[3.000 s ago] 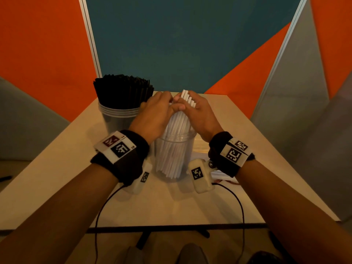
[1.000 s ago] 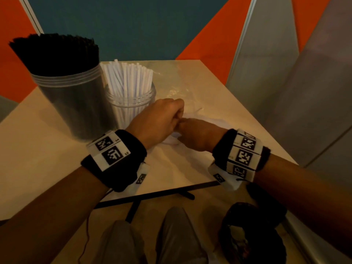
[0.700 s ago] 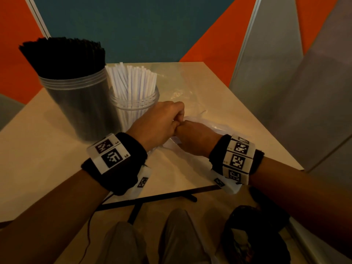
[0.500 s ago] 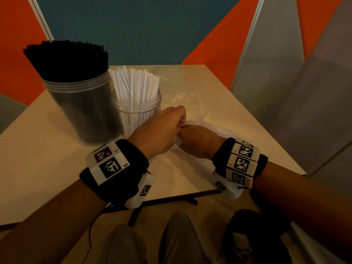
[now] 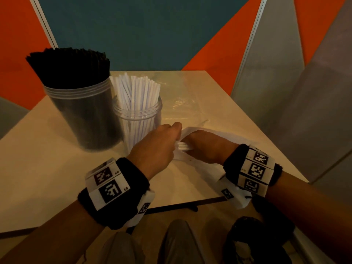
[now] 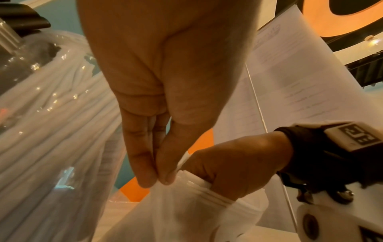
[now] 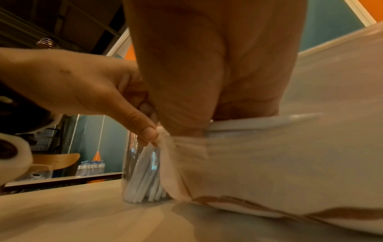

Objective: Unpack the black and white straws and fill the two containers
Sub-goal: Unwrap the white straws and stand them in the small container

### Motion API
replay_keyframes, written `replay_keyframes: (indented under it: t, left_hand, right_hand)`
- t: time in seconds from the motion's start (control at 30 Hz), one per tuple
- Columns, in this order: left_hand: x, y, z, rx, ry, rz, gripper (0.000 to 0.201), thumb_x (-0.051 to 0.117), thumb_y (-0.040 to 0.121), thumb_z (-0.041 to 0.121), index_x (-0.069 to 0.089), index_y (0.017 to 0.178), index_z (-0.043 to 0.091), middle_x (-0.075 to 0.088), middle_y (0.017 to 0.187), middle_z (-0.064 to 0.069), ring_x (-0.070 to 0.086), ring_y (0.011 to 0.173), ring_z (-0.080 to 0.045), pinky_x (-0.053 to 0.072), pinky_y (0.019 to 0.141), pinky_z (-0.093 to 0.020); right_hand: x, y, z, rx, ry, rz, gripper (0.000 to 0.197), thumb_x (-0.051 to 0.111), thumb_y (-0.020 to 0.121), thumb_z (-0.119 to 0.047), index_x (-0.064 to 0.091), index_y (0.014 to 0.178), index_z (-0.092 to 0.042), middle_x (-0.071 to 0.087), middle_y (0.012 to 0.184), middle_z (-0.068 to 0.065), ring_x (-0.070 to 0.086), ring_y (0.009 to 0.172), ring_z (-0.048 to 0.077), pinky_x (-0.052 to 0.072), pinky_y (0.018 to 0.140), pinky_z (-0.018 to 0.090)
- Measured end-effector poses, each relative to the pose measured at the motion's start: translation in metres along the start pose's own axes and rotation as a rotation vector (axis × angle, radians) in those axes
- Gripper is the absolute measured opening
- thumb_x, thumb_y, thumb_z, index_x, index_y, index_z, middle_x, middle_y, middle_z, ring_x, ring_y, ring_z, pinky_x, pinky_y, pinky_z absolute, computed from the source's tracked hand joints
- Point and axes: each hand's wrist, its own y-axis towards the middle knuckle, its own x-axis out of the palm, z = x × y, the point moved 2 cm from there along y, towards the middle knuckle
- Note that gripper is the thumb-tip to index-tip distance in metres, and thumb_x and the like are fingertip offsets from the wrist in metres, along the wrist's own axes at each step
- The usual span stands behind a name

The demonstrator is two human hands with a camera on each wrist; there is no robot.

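White straws: few, long axis level, ends toward my left, in plastic bag on table. My left hand pinches bag mouth; my right hand inside bag, grip on straws unclear

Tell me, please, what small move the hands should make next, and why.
Probably the right hand should draw the white straws out of the clear plastic bag. The left hand already pinches the bag's mouth open, the right hand is inside it, and the small clear jar of white straws still has room.
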Motion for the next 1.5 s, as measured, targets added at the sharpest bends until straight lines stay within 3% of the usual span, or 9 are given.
replay_keyframes:
  t: [0.17, 0.37, 0.47, 0.6, 0.77, 1.0, 1.13, 1.4, 1.5]
  left_hand:
    - [0.003, -0.002, -0.001, 0.003, 0.010, 0.003, 0.027, 0.049, 0.083, -0.003, 0.039, 0.090, 0.021, 0.052, 0.084, -0.003, 0.057, 0.077, -0.026, 0.049, 0.070, -0.048]
    - [0.000, -0.001, -0.001, -0.012, 0.033, 0.003, 0.024, 0.047, 0.085, -0.001, 0.036, 0.089, 0.021, 0.048, 0.083, -0.001, 0.057, 0.080, -0.028, 0.049, 0.071, -0.048]
    - [-0.001, 0.000, 0.000, -0.031, 0.074, -0.015, 0.029, 0.046, 0.085, -0.003, 0.032, 0.090, 0.022, 0.049, 0.086, -0.003, 0.059, 0.083, -0.028, 0.049, 0.073, -0.048]
    - [0.000, 0.000, -0.002, -0.021, 0.148, -0.053, 0.028, 0.048, 0.086, 0.000, 0.032, 0.089, 0.023, 0.048, 0.086, -0.001, 0.059, 0.083, -0.027, 0.049, 0.073, -0.046]
    - [-0.007, -0.006, -0.001, 0.000, 0.134, -0.072, 0.014, 0.054, 0.090, 0.012, 0.049, 0.102, 0.018, 0.054, 0.102, -0.001, 0.057, 0.091, -0.022, 0.048, 0.078, -0.041]
    - [-0.082, -0.038, -0.011, -0.011, -0.256, 0.401, 0.007, 0.069, 0.084, 0.020, 0.064, 0.081, 0.016, 0.062, 0.076, 0.008, 0.057, 0.067, -0.008, 0.045, 0.063, -0.016]
    - [-0.107, -0.046, -0.045, -0.029, -0.277, 0.562, 0.010, 0.071, 0.083, 0.015, 0.061, 0.087, 0.012, 0.061, 0.083, -0.003, 0.057, 0.071, -0.015, 0.049, 0.068, -0.029]
    - [-0.095, -0.043, -0.072, 0.025, -0.040, 0.481, 0.015, 0.071, 0.083, 0.023, 0.063, 0.091, 0.013, 0.058, 0.092, 0.002, 0.051, 0.085, -0.009, 0.037, 0.073, -0.021]
    - [-0.094, -0.044, -0.070, 0.023, -0.002, 0.477, 0.015, 0.070, 0.083, 0.025, 0.063, 0.091, 0.014, 0.058, 0.092, 0.003, 0.052, 0.088, -0.010, 0.035, 0.073, -0.019]
  right_hand:
    - [0.002, -0.001, 0.001, -0.011, 0.028, -0.029, 0.027, 0.055, 0.092, -0.021, 0.059, 0.119, -0.022, 0.062, 0.117, 0.000, 0.059, 0.104, 0.019, 0.048, 0.093, 0.035]
    - [-0.017, -0.019, -0.005, -0.056, 0.084, -0.024, 0.017, 0.054, 0.091, -0.012, 0.063, 0.105, -0.016, 0.063, 0.108, 0.003, 0.057, 0.096, 0.021, 0.047, 0.087, 0.034]
    - [-0.034, -0.033, -0.006, -0.095, 0.193, 0.040, 0.011, 0.057, 0.088, -0.006, 0.062, 0.089, -0.015, 0.065, 0.090, 0.000, 0.059, 0.082, 0.017, 0.047, 0.077, 0.029]
    - [-0.070, -0.050, -0.009, -0.123, 0.486, 0.172, 0.009, 0.056, 0.093, -0.015, 0.063, 0.093, -0.010, 0.068, 0.086, -0.001, 0.064, 0.079, 0.006, 0.050, 0.076, 0.015]
    - [-0.120, -0.064, -0.025, -0.261, 0.989, 0.429, 0.008, 0.053, 0.092, -0.012, 0.060, 0.087, -0.010, 0.066, 0.075, 0.000, 0.068, 0.078, 0.017, 0.055, 0.087, 0.041]
    - [-0.166, -0.039, -0.050, -0.641, 1.473, 0.769, 0.016, 0.041, 0.097, 0.001, 0.050, 0.086, -0.003, 0.060, 0.071, 0.004, 0.062, 0.076, 0.020, 0.051, 0.088, 0.041]
    - [-0.173, -0.009, -0.067, -0.699, 1.601, 0.869, 0.022, 0.041, 0.097, 0.001, 0.053, 0.080, -0.003, 0.062, 0.070, 0.007, 0.064, 0.078, 0.027, 0.050, 0.085, 0.043]
    - [-0.131, 0.045, -0.079, -0.413, 1.522, 0.757, 0.007, 0.048, 0.097, -0.006, 0.052, 0.090, -0.006, 0.057, 0.072, 0.005, 0.059, 0.074, 0.020, 0.049, 0.091, 0.047]
    - [-0.117, 0.052, -0.074, -0.226, 1.291, 0.792, 0.016, 0.054, 0.095, -0.012, 0.048, 0.108, -0.005, 0.062, 0.077, 0.002, 0.062, 0.077, 0.015, 0.051, 0.078, 0.031]
